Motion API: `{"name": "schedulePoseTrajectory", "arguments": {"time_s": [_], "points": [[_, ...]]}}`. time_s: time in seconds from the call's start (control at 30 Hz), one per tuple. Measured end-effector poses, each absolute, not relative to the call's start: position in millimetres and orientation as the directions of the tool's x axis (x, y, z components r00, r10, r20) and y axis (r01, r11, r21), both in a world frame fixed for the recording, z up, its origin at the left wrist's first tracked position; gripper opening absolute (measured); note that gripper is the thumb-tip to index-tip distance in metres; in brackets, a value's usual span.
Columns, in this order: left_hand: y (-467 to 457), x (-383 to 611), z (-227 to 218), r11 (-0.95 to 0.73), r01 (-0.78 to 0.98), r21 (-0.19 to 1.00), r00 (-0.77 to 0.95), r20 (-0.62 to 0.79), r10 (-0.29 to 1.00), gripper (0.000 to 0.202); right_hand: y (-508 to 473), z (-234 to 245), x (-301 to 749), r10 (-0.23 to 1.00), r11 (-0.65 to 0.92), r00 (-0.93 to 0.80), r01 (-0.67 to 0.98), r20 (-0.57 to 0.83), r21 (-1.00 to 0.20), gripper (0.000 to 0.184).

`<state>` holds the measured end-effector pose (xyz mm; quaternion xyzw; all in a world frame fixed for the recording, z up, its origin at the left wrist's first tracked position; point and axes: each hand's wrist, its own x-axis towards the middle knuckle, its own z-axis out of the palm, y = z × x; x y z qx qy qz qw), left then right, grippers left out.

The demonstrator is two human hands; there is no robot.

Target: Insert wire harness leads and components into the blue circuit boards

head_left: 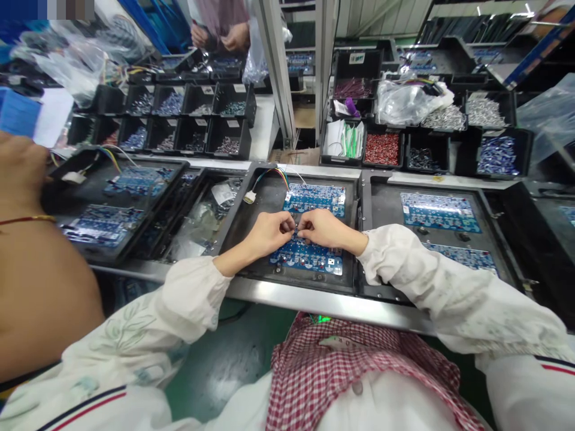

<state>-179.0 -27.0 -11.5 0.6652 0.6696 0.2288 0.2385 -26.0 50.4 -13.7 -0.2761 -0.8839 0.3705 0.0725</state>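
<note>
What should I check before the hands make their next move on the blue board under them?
1. The blue board lies flat in the black tray: ok.
2. The left hand and right hand both rest on that board: ok.
3. A small part is pinched in either grip: cannot tell.
4. The white plug lies apart from both hands: ok.
5. The co-worker's arm is off this tray: ok.

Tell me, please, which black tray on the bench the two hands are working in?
The middle tray: the left hand and right hand meet on its nearer blue board. Neither hand reaches the trays beside it.
</note>
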Motion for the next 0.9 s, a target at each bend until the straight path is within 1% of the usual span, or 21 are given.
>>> {"name": "schedulePoseTrajectory", "arguments": {"time_s": [0.17,0.5,0.6,0.7,0.77,0.8,0.83,0.9], "points": [[-26,-180,-13,-0.002,0.788,0.616,-0.001,0.004,1.000,0.017,50,-13,-27,0.533,0.599,-0.840,0.461,-0.104,-0.655,0.003],[-24,-179,-13,-0.028,0.816,0.577,0.014,0.030,0.999,0.015,49,-18,-28,0.547,0.640,-0.834,0.473,-0.073,-0.606,0.005],[-24,-180,-17,-0.020,0.821,0.571,0.013,0.015,1.000,0.015,49,-20,-28,0.554,0.648,-0.828,0.492,-0.082,-0.581,0.006],[-23,-184,-11,0.007,0.841,0.541,0.013,-0.032,0.999,0.014,48,-22,-32,0.534,0.676,-0.840,0.491,-0.095,-0.550,0.007],[-22,-184,5,-0.025,0.880,0.473,0.078,-0.094,0.992,0.017,46,-18,-35,0.504,0.696,-0.856,0.483,-0.119,-0.532,0.008],[-21,-181,17,-0.057,0.915,0.400,0.111,-0.112,0.988,0.022,44,-13,-35,0.479,0.708,-0.866,0.477,-0.142,-0.521,0.009],[-20,-175,29,-0.093,0.950,0.297,0.129,-0.105,0.986,0.028,43,-7,-31,0.452,0.727,-0.879,0.463,-0.155,-0.506,0.012],[-19,-152,50,-0.168,0.983,0.075,0.170,-0.016,0.985,0.034,44,10,-11,0.437,0.774,-0.893,0.437,-0.113,-0.458,0.027]]}}
